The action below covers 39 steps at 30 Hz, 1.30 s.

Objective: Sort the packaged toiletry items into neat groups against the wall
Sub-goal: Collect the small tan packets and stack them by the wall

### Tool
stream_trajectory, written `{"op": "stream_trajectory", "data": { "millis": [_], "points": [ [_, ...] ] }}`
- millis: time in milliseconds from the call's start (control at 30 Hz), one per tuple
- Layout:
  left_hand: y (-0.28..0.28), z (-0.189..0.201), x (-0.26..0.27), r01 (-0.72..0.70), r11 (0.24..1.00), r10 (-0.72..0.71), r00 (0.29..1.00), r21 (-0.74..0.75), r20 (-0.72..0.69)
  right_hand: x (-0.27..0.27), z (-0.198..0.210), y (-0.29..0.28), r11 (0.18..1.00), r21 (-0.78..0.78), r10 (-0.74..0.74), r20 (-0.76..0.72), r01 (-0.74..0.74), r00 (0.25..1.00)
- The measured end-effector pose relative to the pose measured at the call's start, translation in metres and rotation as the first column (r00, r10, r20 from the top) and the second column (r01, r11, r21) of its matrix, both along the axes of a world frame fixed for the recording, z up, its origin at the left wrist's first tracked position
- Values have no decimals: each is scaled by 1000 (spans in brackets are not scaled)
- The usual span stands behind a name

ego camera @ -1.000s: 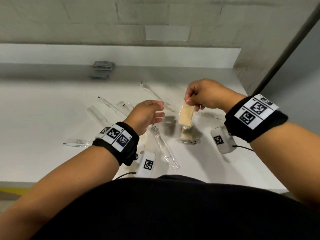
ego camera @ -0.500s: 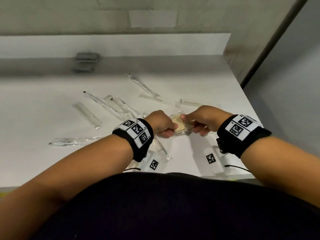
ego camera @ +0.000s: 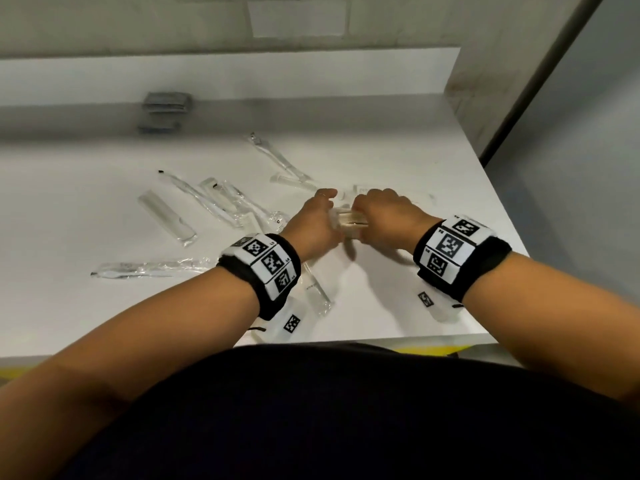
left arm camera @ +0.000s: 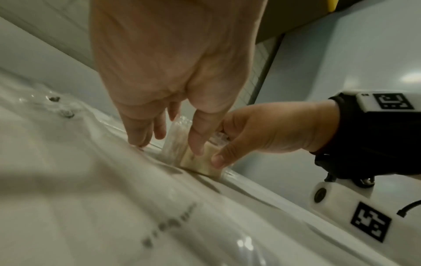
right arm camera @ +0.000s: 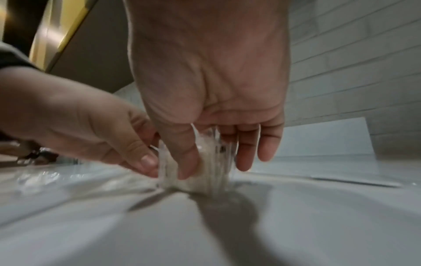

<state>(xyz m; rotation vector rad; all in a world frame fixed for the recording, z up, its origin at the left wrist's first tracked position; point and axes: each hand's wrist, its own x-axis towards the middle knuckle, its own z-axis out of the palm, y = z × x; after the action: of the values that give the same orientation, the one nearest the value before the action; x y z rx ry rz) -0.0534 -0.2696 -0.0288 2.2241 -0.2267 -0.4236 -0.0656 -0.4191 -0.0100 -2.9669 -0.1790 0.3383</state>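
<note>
A small stack of beige packets in clear wrap stands on edge on the white table, right of centre. My left hand and right hand meet over it. In the left wrist view the left hand pinches the packets, thumb on the near face and fingers behind. In the right wrist view the right hand grips the same packets between thumb and fingers. How many packets there are is hidden by the hands.
Several clear-wrapped toothbrushes and combs lie scattered left and behind the hands, such as a comb and a long pack. A stack of grey packets sits against the back wall. A side wall bounds the table's right end.
The right hand lowered the lifted beige packet onto the one on the table. The left hand came in, and both hands now hold the packets together on the surface.
</note>
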Motion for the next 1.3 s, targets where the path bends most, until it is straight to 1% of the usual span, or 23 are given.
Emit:
{"op": "stream_trajectory", "data": {
  "millis": [67,133,200,267,367,433,467,533,600,667,733,800,867,900,967,1033,1067,1133,1167,1300],
  "points": [
    [-5,-4,-1,67,998,-68,998,18,13,-3,-8,-2,999,43,-22,-43,23,999],
    [-8,-8,-1,60,998,-61,998,28,19,-5,-11,-5,990,116,-75,-66,82,995],
    [-11,-11,-2,35,999,-35,999,7,11,-6,-10,-8,972,195,-115,-102,133,988],
    [-18,-14,-4,7,998,-7,1000,-68,3,-8,-11,-8,944,283,-136,-141,171,981],
    [-26,-16,-7,-61,975,55,998,-214,-35,-9,-13,-6,916,364,-122,-150,170,981],
    [-27,-15,-9,-96,959,78,994,-265,-78,-9,-14,-9,926,342,-124,-120,159,985],
    [-26,-15,-9,-99,958,76,993,-268,-92,-9,-14,-11,949,282,-125,-77,142,989],
    [-23,-15,-7,-87,972,71,995,-220,-76,-10,-16,-15,985,138,-100,3,99,995],
    [-24,-14,-8,-84,976,76,996,-202,-48,-13,-16,-15,995,75,-64,-18,65,998],
    [-26,-13,-11,-89,973,81,996,-214,-44,-17,-15,-13,995,73,-61,-70,66,996],
    [-29,-14,-11,-93,974,88,996,-208,-32,-19,-14,-13,989,124,-68,-76,77,995],
    [-31,-18,-10,-100,969,99,995,-227,-16,-20,-13,-12,981,181,-63,-35,69,997],
    [-35,-21,-10,-94,968,101,995,-233,15,-19,-13,-12,967,244,-80,44,67,996],
    [-35,-20,-10,-90,968,101,994,-235,35,-18,-13,-12,956,287,-89,79,63,993],
    [-36,-21,-9,-87,964,105,993,-252,58,-15,-13,-14,935,352,-91,104,49,990],
    [-35,-24,-6,-89,961,106,993,-261,52,-11,-17,-17,918,388,-114,74,76,991],
    [-33,-26,-4,-101,962,115,992,-254,44,-10,-20,-18,901,420,-138,36,110,990],
    [-33,-29,-4,-128,965,138,990,-231,29,-9,-27,-22,826,527,-190,-73,200,979],
    [-34,-28,-4,-134,962,143,990,-239,21,-10,-29,-23,788,573,-191,-116,223,975],
    [-40,-31,-7,-108,967,117,993,-232,26,-15,-27,-22,656,713,-133,-212,247,968]
  ]
}}
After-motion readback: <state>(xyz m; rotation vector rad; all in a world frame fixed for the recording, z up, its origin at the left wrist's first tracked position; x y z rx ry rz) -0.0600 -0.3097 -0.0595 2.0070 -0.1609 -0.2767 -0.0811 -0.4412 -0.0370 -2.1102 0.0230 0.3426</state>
